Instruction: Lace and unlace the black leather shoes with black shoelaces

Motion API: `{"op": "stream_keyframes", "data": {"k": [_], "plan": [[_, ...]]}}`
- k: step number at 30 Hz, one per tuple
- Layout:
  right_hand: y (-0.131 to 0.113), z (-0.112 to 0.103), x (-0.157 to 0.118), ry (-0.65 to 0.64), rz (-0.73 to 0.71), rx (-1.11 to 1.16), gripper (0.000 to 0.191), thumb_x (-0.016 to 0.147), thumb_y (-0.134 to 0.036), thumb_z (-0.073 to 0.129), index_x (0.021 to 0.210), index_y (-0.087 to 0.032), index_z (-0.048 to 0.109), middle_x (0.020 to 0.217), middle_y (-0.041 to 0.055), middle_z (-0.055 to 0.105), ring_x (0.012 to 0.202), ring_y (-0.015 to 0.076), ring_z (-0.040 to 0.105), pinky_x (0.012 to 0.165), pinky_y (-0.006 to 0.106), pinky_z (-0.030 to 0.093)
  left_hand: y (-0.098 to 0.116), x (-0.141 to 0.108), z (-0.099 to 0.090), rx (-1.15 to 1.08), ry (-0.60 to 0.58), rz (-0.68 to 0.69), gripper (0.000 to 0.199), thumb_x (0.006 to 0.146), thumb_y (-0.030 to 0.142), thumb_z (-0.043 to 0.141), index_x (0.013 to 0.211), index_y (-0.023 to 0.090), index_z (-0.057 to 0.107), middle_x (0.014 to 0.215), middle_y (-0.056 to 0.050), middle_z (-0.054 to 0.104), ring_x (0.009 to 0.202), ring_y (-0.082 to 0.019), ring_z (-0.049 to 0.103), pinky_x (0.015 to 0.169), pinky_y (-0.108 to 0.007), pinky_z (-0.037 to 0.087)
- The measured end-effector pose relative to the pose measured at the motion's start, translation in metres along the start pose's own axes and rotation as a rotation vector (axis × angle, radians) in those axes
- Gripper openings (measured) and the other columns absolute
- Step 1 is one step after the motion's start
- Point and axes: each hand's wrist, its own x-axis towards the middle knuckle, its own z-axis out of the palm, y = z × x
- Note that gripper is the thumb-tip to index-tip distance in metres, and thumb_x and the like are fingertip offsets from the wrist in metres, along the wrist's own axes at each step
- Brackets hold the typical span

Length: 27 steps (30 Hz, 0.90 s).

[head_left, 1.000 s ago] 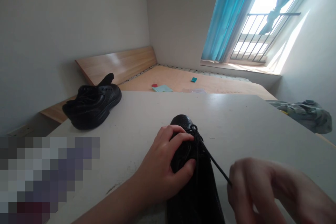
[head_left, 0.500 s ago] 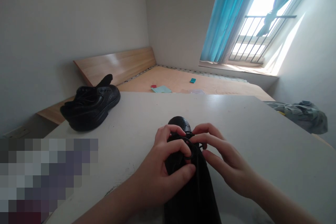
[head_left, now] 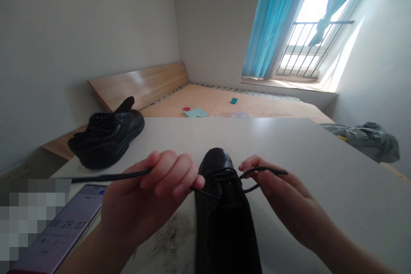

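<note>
A black leather shoe (head_left: 218, 162) rests on the white table in front of me, its toe pointing away. To the left of it, my left hand (head_left: 150, 201) is closed around a black shoelace (head_left: 112, 176), which runs from the shoe's eyelets through my fingers and out to the left. On the other side, my right hand (head_left: 285, 201) pinches the lace's other end (head_left: 248, 189), which loops beside the eyelets. A second black shoe (head_left: 112, 137) stands at the table's left edge with its tongue raised; no lace can be made out in its eyelets.
A phone (head_left: 61, 231) showing a timer lies on the table (head_left: 321, 171) at lower left, partly behind my left arm. Past the table is a bed (head_left: 272, 105) with small coloured items. Grey-green cloth (head_left: 372, 141) lies to the right.
My left hand has moved left off the shoe, drawing out a length of lace. My right hand has shifted slightly right with its lace end. The phone has come into view.
</note>
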Motion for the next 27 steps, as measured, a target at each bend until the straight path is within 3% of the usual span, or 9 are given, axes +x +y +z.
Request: {"op": "stream_keyframes", "data": {"k": [3,5,9,13,16,19,22,24,27], "plan": [[-0.009,-0.012,0.006,0.018,0.028,0.316,0.031,0.091,-0.043,0.055,0.069,-0.022,0.06,0.082,0.0047,0.056,0.085,0.0183,0.055,0.081,0.031,0.05,0.006,-0.002,-0.002,0.148,-0.199,-0.185,0.062,0.088,0.04,0.059,0.04,0.019,0.024,0.04,0.002,0.023,0.046,-0.012,0.028,0.054,-0.029,0.038],[-0.017,-0.019,0.01,-0.036,0.007,0.472,0.038,0.093,-0.037,0.052,0.059,-0.02,0.047,0.066,0.0024,0.045,0.067,0.0153,0.05,0.067,0.029,0.05,0.006,-0.005,-0.006,0.299,-0.301,-0.379,0.064,0.084,0.053,0.06,0.036,0.021,0.031,0.037,0.001,0.027,0.043,-0.014,0.032,0.048,-0.03,0.033],[-0.029,-0.026,0.007,-0.302,0.051,0.532,0.045,0.098,-0.039,0.039,0.058,-0.02,0.036,0.055,-0.0004,0.033,0.051,0.0129,0.042,0.054,0.027,0.042,0.001,-0.01,-0.013,0.417,-0.247,-0.624,0.052,0.079,0.06,0.062,0.047,0.021,0.051,0.042,0.0,0.04,0.038,-0.012,0.034,0.042,-0.028,0.026],[-0.039,-0.021,-0.007,-0.696,0.192,0.346,0.041,0.092,-0.05,0.051,0.064,-0.021,0.048,0.065,0.0021,0.05,0.069,0.0169,0.06,0.067,0.029,0.047,-0.011,0.0,-0.01,0.427,-0.006,-0.501,0.037,0.084,0.051,0.06,0.065,0.019,0.06,0.044,0.006,0.037,0.042,-0.01,0.036,0.049,-0.024,0.035],[-0.042,-0.019,-0.013,-0.764,0.337,0.226,0.039,0.079,-0.058,0.067,0.076,-0.019,0.062,0.081,0.0059,0.059,0.081,0.019,0.062,0.077,0.031,0.048,-0.02,0.009,-0.009,0.776,0.251,-0.283,0.02,0.083,0.038,0.061,0.077,0.018,0.062,0.059,0.004,0.047,0.058,-0.011,0.045,0.058,-0.023,0.039],[-0.037,-0.021,-0.01,-0.848,0.315,0.265,0.049,0.072,-0.063,0.071,0.091,-0.018,0.066,0.09,0.0087,0.062,0.088,0.0231,0.064,0.082,0.035,0.051,-0.025,0.012,-0.012,1.119,0.323,-0.214,0.016,0.081,0.033,0.062,0.086,0.018,0.063,0.073,0.002,0.052,0.067,-0.013,0.048,0.063,-0.025,0.04],[-0.029,-0.026,-0.002,-0.782,0.21,0.408,0.046,0.078,-0.065,0.063,0.099,-0.024,0.067,0.09,0.0068,0.059,0.083,0.0211,0.064,0.063,0.027,0.054,-0.03,0.009,-0.014,1.3,0.269,-0.187,0.018,0.084,0.033,0.058,0.096,0.021,0.064,0.081,0.0,0.056,0.074,-0.016,0.053,0.068,-0.03,0.043],[-0.025,-0.027,0.004,-0.619,0.159,0.464,0.041,0.085,-0.064,0.052,0.098,-0.028,0.068,0.082,0.0052,0.056,0.072,0.0175,0.06,0.048,0.021,0.047,-0.032,0.006,-0.014,1.39,0.23,-0.132,0.018,0.087,0.033,0.056,0.1,0.023,0.065,0.087,-0.002,0.059,0.08,-0.019,0.055,0.072,-0.032,0.044],[-0.018,-0.025,0.011,-0.334,0.127,0.381,0.039,0.089,-0.06,0.048,0.088,-0.027,0.069,0.07,0.0037,0.052,0.06,0.0142,0.049,0.045,0.021,0.042,-0.033,0.006,-0.015,1.458,0.165,-0.077,0.019,0.09,0.031,0.053,0.102,0.025,0.068,0.091,-0.003,0.059,0.087,-0.02,0.057,0.075,-0.033,0.045]]}}
